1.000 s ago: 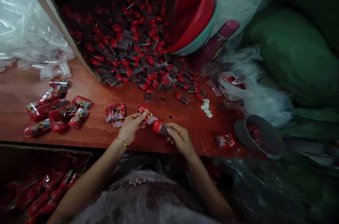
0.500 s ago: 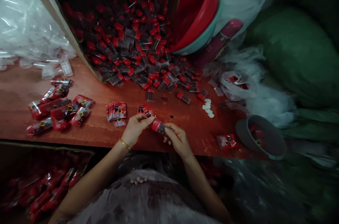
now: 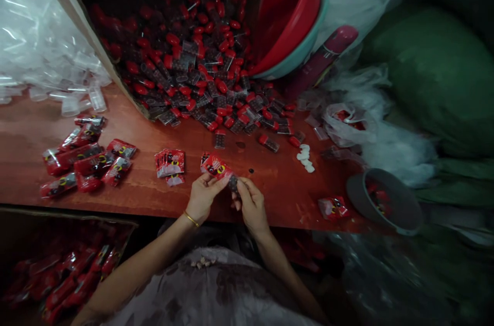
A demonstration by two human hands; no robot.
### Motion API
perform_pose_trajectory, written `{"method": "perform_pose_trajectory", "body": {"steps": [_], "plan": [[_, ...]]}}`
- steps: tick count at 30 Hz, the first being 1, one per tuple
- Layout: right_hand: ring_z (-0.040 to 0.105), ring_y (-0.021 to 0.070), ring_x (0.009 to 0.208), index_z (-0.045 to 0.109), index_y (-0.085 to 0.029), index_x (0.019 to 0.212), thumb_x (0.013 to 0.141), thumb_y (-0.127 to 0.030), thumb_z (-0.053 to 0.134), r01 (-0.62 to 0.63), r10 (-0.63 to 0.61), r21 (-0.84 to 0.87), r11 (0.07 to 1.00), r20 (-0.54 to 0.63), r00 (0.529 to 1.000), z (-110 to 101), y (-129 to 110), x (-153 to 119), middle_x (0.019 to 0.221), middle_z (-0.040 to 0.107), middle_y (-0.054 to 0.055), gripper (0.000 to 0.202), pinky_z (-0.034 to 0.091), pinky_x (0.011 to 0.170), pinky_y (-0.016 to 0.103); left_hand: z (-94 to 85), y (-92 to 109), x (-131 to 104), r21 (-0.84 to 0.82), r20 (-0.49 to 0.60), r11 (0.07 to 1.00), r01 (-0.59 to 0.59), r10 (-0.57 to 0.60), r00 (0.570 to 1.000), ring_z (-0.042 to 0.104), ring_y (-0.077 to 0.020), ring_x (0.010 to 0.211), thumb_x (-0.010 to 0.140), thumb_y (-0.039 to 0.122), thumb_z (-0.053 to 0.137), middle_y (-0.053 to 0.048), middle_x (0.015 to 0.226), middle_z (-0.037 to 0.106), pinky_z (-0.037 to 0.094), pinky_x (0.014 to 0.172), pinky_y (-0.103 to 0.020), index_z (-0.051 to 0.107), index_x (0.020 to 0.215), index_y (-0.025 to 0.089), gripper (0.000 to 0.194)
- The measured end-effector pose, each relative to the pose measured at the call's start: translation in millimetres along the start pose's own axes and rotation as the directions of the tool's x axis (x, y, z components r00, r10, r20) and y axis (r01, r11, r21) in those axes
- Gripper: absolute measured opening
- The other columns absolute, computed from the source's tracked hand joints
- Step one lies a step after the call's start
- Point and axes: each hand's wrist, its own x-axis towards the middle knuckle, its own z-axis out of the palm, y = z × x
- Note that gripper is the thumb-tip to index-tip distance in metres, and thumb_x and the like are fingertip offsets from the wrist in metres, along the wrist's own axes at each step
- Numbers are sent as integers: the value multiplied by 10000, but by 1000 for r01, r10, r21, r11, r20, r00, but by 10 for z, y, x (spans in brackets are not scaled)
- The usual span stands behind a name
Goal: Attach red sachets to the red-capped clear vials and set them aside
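Note:
Between finger and thumb, my left hand (image 3: 204, 196) pinches a red printed plastic wrapper (image 3: 216, 165). My right hand (image 3: 250, 205) is closed on a small clear container with dark contents (image 3: 233, 182). Only its dark end sticks out of the wrapper's near side; the rest is hidden by the wrapper and my fingers. A few flat red wrappers lie on the table just behind my left hand, partly covered. To the left is a fanned stack of red printed wrappers (image 3: 170, 162). Farther left lies a pile of wrapped pieces (image 3: 90, 159).
A tipped carton (image 3: 92, 33) spills many red-capped clear containers (image 3: 219, 84) onto the table. Red and teal basins (image 3: 287, 12), a purple flask (image 3: 324, 56), white discs (image 3: 304, 157) and a grey bowl (image 3: 386, 207) stand or lie rightward. A lower box holds wrapped pieces (image 3: 69, 279).
The container has slid farther into the wrapper; its red cap no longer shows bare. My hands have come closer together, and the wrapper now tilts up and to the left.

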Motion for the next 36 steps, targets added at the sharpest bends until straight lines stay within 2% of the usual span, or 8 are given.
{"method": "perform_pose_trajectory", "body": {"steps": [7, 14, 21, 25, 27, 30, 34, 36], "plan": [[386, 55, 403, 546, -195, 908, 871, -453, 434, 58, -41, -130, 990, 129, 991, 88, -53, 18, 591, 487, -44, 284, 323, 362, 172, 30, 53, 10, 68, 18, 998, -14, 13, 1000, 576, -116, 575, 578, 395, 766, -22, 694, 680, 447, 527, -228, 688, 780, 126, 345], [490, 69, 437, 516, -209, 958, 836, -443, 491, 25, -40, 65, 998, 235, 971, 153, -104, 88, 661, 548, -44, 265, 446, 490, 217, 11, 251, 42, 101, 58, 995, -18, 12, 998, 579, -114, 573, 601, 360, 756, -35, 671, 669, 453, 517, -218, 705, 770, 126, 294], [553, 124, 501, 512, -211, 779, 767, -432, 581, 93, -73, -119, 989, 162, 984, 199, -54, 218, 616, 592, -23, 233, 461, 478, 240, 16, 259, -20, 22, 83, 994, 107, -108, 991, 596, -128, 586, 535, 362, 797, -26, 672, 666, 455, 482, -219, 678, 760, 128, 346], [588, 248, 893, 589, -173, 955, 811, -440, 517, 274, -355, -655, 704, 9, 935, -116, -58, 726, 958, 657, 117, 311, 460, 824, 420, -272, 690, 71, -73, -77, 994, 87, -92, 993, 657, -166, 811, 625, 285, 763, -28, 775, 702, 517, 737, -274, 660, 719, 178, 176], [488, 321, 1105, 535, -109, 1135, 852, -385, 434, 167, -442, -832, 529, -102, 891, -385, -34, 1038, 1208, 554, 208, 408, 364, 934, 517, -512, 1015, 153, -167, -238, 985, -46, 5, 971, 649, -147, 875, 747, 296, 658, -4, 803, 702, 507, 795, -266, 644, 720, 201, 100], [378, 363, 1226, 482, -94, 1227, 850, -309, 417, 29, -383, -912, 410, -143, 913, -688, 73, 1322, 1310, 482, 213, 439, 293, 966, 586, -787, 1352, 244, -191, -434, 933, -306, 200, 879, 616, -140, 998, 825, 456, 507, -33, 978, 690, 499, 826, -257, 619, 750, 210, 281], [364, 339, 1253, 488, -137, 1233, 844, -258, 396, 143, -362, -926, 349, 8, 932, -704, 237, 1183, 1305, 511, 143, 417, 281, 996, 565, -670, 1151, 270, 216, -316, 898, -384, 436, 843, 599, -184, 1040, 750, 459, 596, -77, 1101, 655, 463, 907, -322, 635, 920, 193, 318], [347, 328, 1273, 479, -144, 1242, 838, -272, 415, 220, -379, -915, 339, 81, 922, -623, 289, 999, 1322, 500, 129, 428, 277, 1010, 557, -471, 855, 283, 616, -42, 670, -413, 552, 833, 568, -231, 1099, 695, 354, 680, -80, 1117, 653, 398, 988, -377, 658, 968, 196, 316]]}}
